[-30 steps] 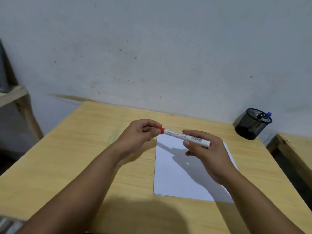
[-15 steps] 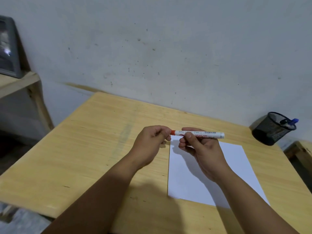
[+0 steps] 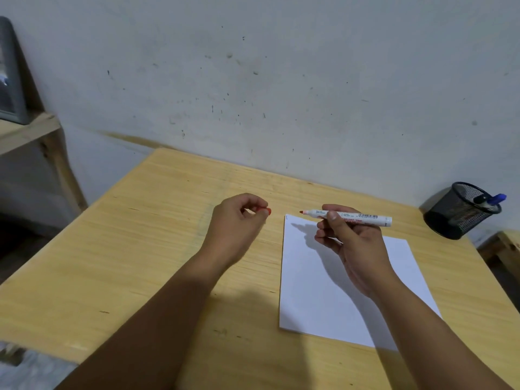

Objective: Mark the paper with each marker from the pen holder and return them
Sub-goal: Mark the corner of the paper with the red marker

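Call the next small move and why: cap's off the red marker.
Probably lower the right hand so the red marker tip meets the paper. The tip is bare and hovers above the sheet's far corner; the left hand holds the red cap clear.

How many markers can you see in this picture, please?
3: a red marker uncapped in the right hand above the paper, and a blue-capped and a black-capped one in the pen holder. The mesh may hide more.
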